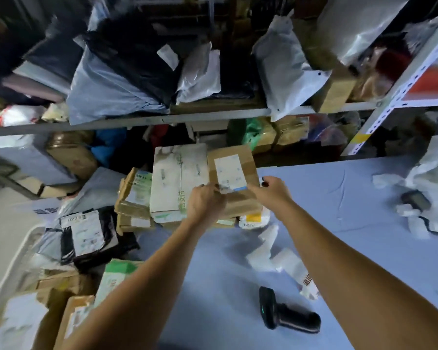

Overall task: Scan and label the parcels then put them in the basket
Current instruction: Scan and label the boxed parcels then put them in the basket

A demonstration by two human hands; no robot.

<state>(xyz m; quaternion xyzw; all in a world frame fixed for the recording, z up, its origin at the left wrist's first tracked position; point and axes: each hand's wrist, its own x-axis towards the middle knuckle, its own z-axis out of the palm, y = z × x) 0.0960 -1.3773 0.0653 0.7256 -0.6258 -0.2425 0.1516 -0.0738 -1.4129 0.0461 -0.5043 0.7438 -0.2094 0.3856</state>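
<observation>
Parcels (180,183) piled on blue table (339,198), scanner (286,314) nearby; crammed shelves (137,120) behind

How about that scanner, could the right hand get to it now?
Probably yes. The scanner lies on the table, near the right forearm, with nothing over it. The right hand is at the box, so it must draw back first.

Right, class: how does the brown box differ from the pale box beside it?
The brown box is plain cardboard; the pale box is off-white with green print. The brown box carries a white label on top; the pale box shows none clearly. Both lie flat, side by side.
</observation>
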